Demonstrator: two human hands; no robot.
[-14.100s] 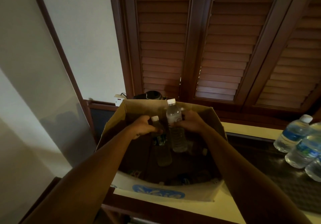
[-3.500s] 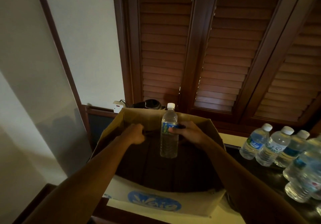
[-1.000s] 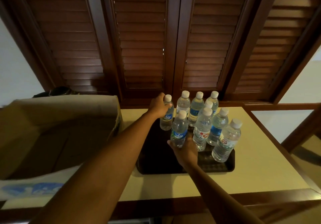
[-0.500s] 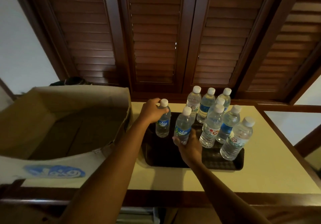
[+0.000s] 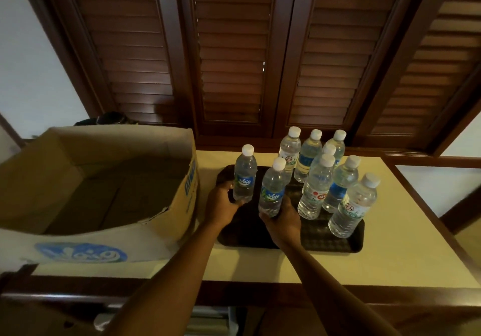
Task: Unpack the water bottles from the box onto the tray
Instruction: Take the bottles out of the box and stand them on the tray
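Note:
A dark tray [image 5: 328, 239] lies on the cream tabletop and carries several clear water bottles with white caps. My left hand [image 5: 221, 205] grips the base of the leftmost bottle [image 5: 244, 176], which stands upright on the tray's left part. My right hand [image 5: 285, 218] grips the base of a second blue-labelled bottle [image 5: 273, 187] just to its right. The other bottles [image 5: 316, 187] stand clustered on the tray's right half. The open cardboard box [image 5: 156, 221] sits to the left, and its visible floor shows no bottles.
The cream tabletop [image 5: 406, 244] has a dark wooden edge along the front and right. Brown louvred shutters [image 5: 234, 62] rise right behind the table. A dark object [image 5: 112, 119] sits behind the box.
Both hands have slid down from the upper bodies to the bases of their bottles, which now stand on the tray. The view has shifted slightly.

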